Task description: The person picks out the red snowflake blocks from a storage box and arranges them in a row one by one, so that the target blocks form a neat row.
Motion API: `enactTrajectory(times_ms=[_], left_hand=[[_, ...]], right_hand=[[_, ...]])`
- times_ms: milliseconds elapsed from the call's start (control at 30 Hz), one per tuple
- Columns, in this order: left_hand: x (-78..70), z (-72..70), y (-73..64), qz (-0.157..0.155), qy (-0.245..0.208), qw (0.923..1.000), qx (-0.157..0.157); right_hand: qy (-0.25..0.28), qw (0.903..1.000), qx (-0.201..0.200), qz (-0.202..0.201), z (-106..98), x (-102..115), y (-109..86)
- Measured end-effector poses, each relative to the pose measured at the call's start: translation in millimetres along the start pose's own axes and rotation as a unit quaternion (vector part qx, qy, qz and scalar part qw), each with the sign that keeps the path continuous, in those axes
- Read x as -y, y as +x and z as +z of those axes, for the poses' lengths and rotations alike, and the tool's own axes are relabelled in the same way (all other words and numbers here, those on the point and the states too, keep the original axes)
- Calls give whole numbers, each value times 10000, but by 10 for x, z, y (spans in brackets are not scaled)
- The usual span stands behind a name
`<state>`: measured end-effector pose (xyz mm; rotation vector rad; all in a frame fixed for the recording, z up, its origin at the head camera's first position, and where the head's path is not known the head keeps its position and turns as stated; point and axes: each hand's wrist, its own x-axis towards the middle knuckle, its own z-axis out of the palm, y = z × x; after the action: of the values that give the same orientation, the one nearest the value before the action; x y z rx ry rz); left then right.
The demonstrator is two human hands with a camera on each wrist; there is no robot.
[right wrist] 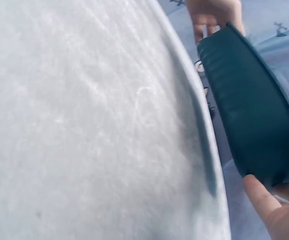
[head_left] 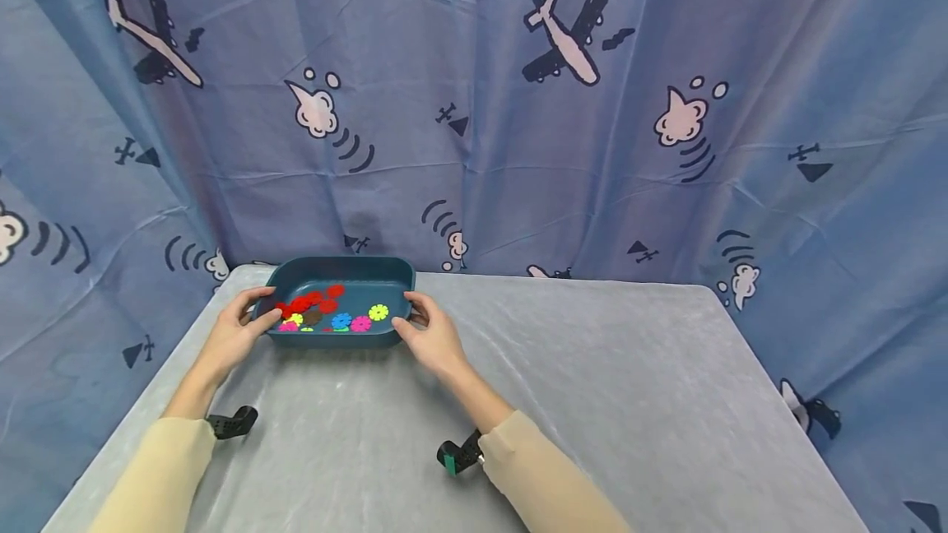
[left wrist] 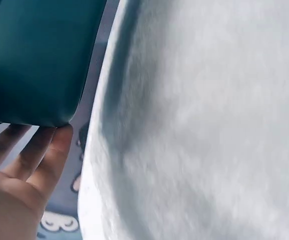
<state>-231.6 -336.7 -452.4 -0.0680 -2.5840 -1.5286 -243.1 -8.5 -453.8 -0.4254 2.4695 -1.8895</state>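
A dark teal tray (head_left: 333, 341) is held at its two ends near the back left of the table. My left hand (head_left: 231, 341) grips the left end, thumb over the rim. At the opposite end, my right hand (head_left: 437, 342) pinches the rim between thumb and fingers. Inside lie flower-shaped plastic pieces: several red ones (head_left: 300, 303), a blue one (head_left: 341, 321), a pink one (head_left: 360, 324) and a yellow one (head_left: 378, 312). Both wrist views show the tray's outside (left wrist: 39, 60) raised off the table, with a gap to the cloth.
A pale grey cloth (head_left: 607, 401) covers the table. Behind and at both sides hangs a blue curtain (head_left: 415, 48) printed with planes and clouds, close to the tray's far side. Black wrist cameras (head_left: 459, 454) sit on both forearms.
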Motion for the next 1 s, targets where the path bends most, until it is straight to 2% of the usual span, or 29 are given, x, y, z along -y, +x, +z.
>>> enactTrajectory(times_ms=[233, 467, 767, 1000], left_hand=[[-177, 108, -27, 66, -92, 9999, 113], [-326, 246, -75, -130, -250, 9989, 380], [-410, 527, -214, -151, -368, 9975, 591], [-447, 742, -305, -318, -439, 9960, 714]], right_hand=[[50, 9996, -270, -41, -178, 76, -117], [139, 9982, -556, -152, -374, 59, -242], [326, 9983, -424, 238, -655, -58, -408], [237, 9982, -432, 343, -841, -177, -591]])
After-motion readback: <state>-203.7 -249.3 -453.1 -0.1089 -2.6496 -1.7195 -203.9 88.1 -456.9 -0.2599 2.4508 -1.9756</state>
